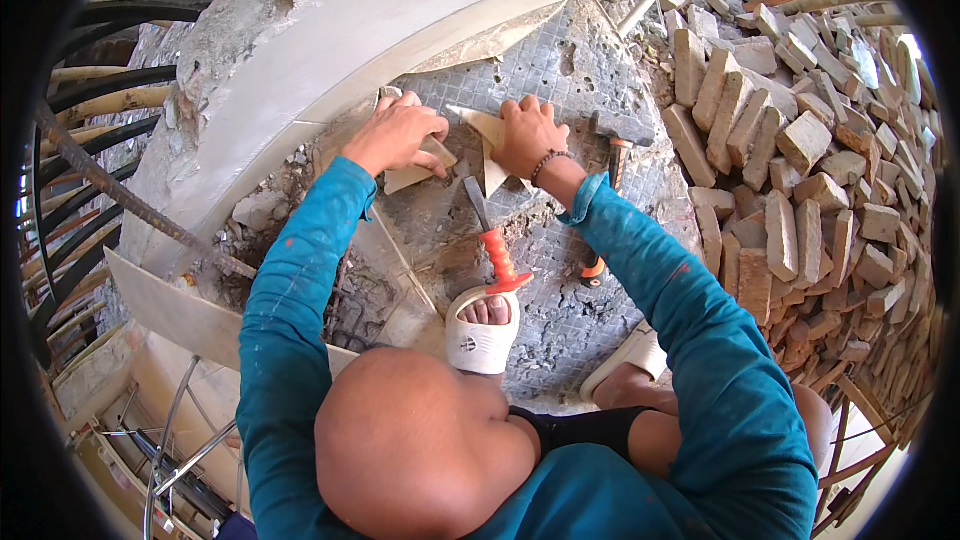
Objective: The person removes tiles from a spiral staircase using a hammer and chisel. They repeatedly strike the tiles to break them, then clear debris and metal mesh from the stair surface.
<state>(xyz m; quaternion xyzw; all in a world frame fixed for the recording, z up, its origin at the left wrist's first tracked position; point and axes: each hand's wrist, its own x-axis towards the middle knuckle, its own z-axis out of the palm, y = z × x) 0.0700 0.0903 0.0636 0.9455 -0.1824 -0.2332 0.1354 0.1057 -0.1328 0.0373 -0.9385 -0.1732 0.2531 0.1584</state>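
Note:
My left hand (402, 134) is closed on a broken tile piece (438, 152), thumb and fingers at its edges. Beneath it lies another beige tile shard (404, 178). Just to the right, my right hand (532, 138) has its fingers curled over a pointed tile shard (482, 125); a further shard (494, 174) shows under that palm. A flat chisel (497, 248) with an orange-red grip and hand guard lies between my arms, its guard by my left sandal. To the right of my right wrist rests a hammer (624, 130), its handle partly hidden by my sleeve.
The grey floor (560, 230) is pitted and bears a grid pattern. Stacked bricks (780, 155) fill the right side. A pale ledge (350, 30) curves across the far left. A rusty rod (140, 195) and dark bent bars stand at left, near rubble (262, 210).

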